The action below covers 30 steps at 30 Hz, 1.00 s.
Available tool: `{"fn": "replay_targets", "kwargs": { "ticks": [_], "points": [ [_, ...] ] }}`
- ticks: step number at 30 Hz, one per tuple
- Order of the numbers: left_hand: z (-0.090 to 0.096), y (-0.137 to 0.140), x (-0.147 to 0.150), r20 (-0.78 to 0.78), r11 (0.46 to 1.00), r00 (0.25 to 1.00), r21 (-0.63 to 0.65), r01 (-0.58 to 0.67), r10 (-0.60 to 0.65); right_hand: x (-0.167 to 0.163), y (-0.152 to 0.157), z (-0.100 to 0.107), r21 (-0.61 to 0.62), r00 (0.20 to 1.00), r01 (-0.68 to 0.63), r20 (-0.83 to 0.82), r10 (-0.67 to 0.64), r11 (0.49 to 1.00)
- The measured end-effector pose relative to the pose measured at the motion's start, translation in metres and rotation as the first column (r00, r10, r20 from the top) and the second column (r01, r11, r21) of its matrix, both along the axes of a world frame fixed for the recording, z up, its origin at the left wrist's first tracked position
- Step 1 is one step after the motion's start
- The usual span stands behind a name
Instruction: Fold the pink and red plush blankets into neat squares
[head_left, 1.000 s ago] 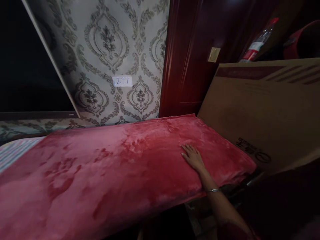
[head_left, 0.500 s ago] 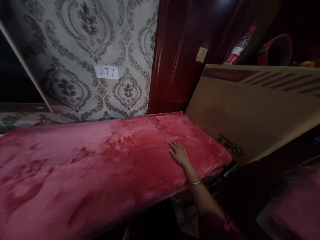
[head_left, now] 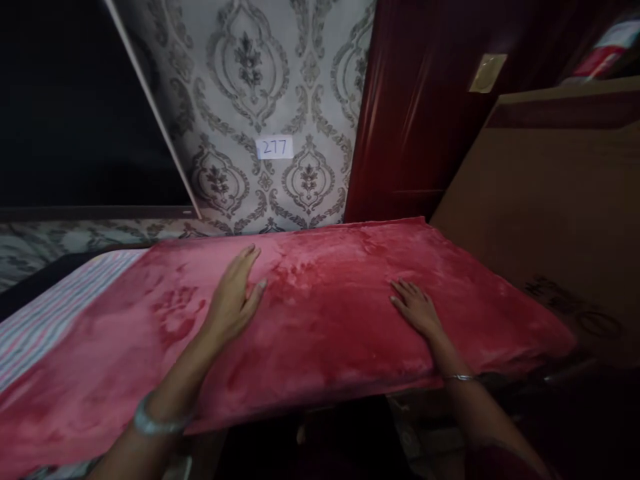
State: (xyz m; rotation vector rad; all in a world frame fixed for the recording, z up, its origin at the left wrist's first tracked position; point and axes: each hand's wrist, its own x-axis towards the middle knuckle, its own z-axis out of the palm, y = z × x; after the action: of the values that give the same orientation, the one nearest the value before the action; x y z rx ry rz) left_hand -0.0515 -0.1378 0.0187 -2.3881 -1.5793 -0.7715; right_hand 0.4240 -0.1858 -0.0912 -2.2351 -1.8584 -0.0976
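A plush pink-red blanket [head_left: 320,333] is spread over a table-like surface, with darker rubbed marks and a handprint in its pile. My left hand [head_left: 234,293] is over the blanket's left-middle part, thumb apart from the fingers, holding nothing; whether it touches the pile I cannot tell. Toward the right, my right hand [head_left: 416,307] lies flat on the blanket with its fingers stretched out. A thick pale bangle is on my left wrist and a thin silver bracelet on my right.
A striped cloth [head_left: 65,307] shows past the blanket's left edge. Behind stand a dark screen [head_left: 90,113] and a patterned wall with a "277" paper label [head_left: 275,147]. A large cardboard box [head_left: 560,213] borders the right side, with a bottle [head_left: 605,50] above it.
My left hand has come into view over the blanket. The view has swung left, bringing the striped cloth and more of the screen into sight. My right hand stays flat on the blanket.
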Motion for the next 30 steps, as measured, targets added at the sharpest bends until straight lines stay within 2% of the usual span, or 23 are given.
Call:
{"fn": "replay_targets", "kwargs": {
  "ticks": [2, 5, 8, 10, 11, 13, 15, 17, 20, 24, 26, 30],
  "points": [
    [-0.006, 0.002, -0.010, -0.070, 0.990, 0.996, -0.124, -0.060, 0.052, 0.004, 0.000, -0.003, 0.002, 1.000, -0.004, 0.008, 0.004, 1.000],
    [-0.022, 0.011, -0.027, -0.205, 0.933, 0.965, -0.285, -0.219, 0.164, 0.008, 0.000, -0.001, -0.031, 1.000, -0.012, -0.004, 0.012, 0.999],
    [-0.041, 0.017, -0.044, -0.289, 0.902, 0.938, -0.324, -0.285, 0.192, -0.002, 0.006, 0.009, -0.103, 0.996, 0.084, -0.029, -0.088, 0.991],
    [-0.051, 0.018, -0.051, -0.305, 0.902, 0.934, -0.323, -0.288, 0.189, -0.027, 0.016, 0.020, -0.092, 0.993, 0.103, -0.046, -0.108, 0.990],
    [-0.055, 0.018, -0.054, -0.303, 0.906, 0.934, -0.313, -0.284, 0.189, -0.045, 0.022, 0.025, -0.066, 0.996, 0.062, -0.058, -0.066, 0.996],
    [-0.059, 0.017, -0.055, -0.294, 0.918, 0.937, -0.286, -0.275, 0.189, -0.091, 0.038, 0.035, -0.008, 0.987, -0.138, -0.080, 0.137, 0.990],
    [-0.060, 0.015, -0.055, -0.281, 0.925, 0.941, -0.274, -0.264, 0.185, -0.143, 0.054, 0.043, 0.012, 0.936, -0.335, -0.107, 0.334, 0.942],
    [-0.059, 0.011, -0.053, -0.264, 0.926, 0.948, -0.280, -0.253, 0.179, -0.189, 0.065, 0.046, 0.015, 0.877, -0.465, -0.128, 0.463, 0.885],
    [-0.060, 0.005, -0.053, -0.237, 0.926, 0.957, -0.294, -0.235, 0.168, -0.234, 0.068, 0.040, 0.002, 0.831, -0.545, -0.125, 0.541, 0.838],
    [-0.065, 0.004, -0.072, -0.229, 0.925, 0.966, -0.327, -0.192, 0.119, -0.245, 0.066, 0.016, 0.028, 0.836, -0.546, -0.053, 0.547, 0.837],
    [-0.065, 0.007, -0.094, -0.242, 0.919, 0.961, -0.332, -0.212, 0.134, -0.241, 0.069, 0.005, 0.047, 0.834, -0.550, -0.027, 0.552, 0.834],
    [-0.058, 0.014, -0.155, -0.269, 0.857, 0.912, -0.337, -0.389, 0.309, -0.238, 0.073, -0.004, 0.065, 0.833, -0.553, 0.007, 0.553, 0.831]
  ]
}}
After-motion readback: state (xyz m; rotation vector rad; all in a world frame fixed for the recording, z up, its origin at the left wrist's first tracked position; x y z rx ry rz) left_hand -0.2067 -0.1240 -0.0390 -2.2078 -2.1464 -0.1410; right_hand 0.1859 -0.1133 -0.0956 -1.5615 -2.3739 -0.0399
